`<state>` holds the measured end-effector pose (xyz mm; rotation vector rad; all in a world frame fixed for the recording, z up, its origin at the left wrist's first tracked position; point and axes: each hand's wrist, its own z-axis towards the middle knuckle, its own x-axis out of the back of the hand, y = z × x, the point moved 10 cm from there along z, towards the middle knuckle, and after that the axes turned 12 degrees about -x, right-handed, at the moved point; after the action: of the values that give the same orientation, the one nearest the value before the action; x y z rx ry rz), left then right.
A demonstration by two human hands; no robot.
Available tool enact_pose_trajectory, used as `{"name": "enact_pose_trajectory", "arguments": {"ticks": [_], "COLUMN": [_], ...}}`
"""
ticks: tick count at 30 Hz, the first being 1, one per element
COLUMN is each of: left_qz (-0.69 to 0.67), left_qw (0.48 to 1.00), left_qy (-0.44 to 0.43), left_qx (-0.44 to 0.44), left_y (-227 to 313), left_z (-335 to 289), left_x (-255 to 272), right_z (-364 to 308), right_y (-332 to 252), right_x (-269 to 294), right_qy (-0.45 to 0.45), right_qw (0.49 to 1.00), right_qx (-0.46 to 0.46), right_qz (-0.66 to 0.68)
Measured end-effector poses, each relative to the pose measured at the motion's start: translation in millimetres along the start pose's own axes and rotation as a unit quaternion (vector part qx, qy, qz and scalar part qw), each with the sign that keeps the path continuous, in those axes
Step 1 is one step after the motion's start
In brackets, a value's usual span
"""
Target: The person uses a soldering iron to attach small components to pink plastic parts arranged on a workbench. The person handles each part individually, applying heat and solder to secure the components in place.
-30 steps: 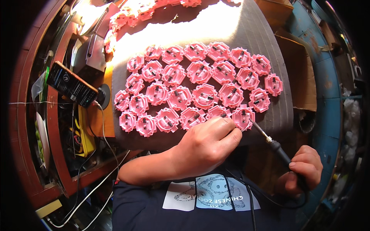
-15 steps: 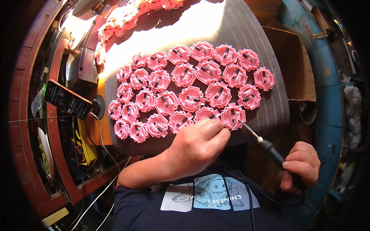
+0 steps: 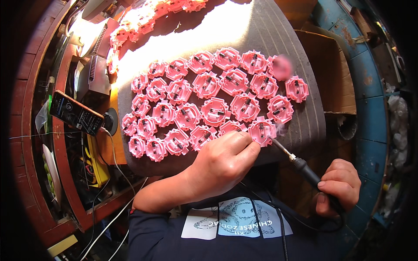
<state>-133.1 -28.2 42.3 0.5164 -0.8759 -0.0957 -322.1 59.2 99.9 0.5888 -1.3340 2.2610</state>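
My right hand point(image 3: 339, 187) grips the dark handle of a soldering iron point(image 3: 307, 172). The iron's tip touches or nearly touches the lower right edge of a pink plastic housing point(image 3: 261, 131) with small black parts inside. A wisp of smoke point(image 3: 281, 128) drifts beside that tip. Just left of it, my left hand point(image 3: 228, 163) is closed in a pinch at the same housing. The thin solder wire in its fingers is hidden now, though it shows half a second ago. More pink housings point(image 3: 216, 111) lie in rows beyond both hands.
The housings rest on a grey padded board point(image 3: 300, 130). A pile of pink pieces point(image 3: 143, 19) lies at the far left. A phone point(image 3: 77, 112) on a stand and several cables are at left. An open cardboard box point(image 3: 333, 74) stands at right, by a blue tiled wall point(image 3: 370, 113).
Smoke now rises near the iron's tip. The bit of solder wire between my left fingers and the housing no longer shows. Both hands stay in nearly the same place.
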Motion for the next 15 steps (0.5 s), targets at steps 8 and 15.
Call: {"name": "enact_pose_trajectory", "arguments": {"ticks": [8,15], "left_qz": [-0.008,0.032], "left_qw": [0.999,0.999], "left_qy": [0.027,0.026], "left_qx": [0.015,0.012], "left_y": [-4,-8], "left_z": [4,6], "left_x": [9,6], "right_z": [2,9], "right_y": [2,3], "right_x": [4,-3], "right_qy": [0.057,0.078], "right_qw": [0.998,0.997], "right_qx": [-0.005,0.005], "right_qz": [0.003,0.005]}}
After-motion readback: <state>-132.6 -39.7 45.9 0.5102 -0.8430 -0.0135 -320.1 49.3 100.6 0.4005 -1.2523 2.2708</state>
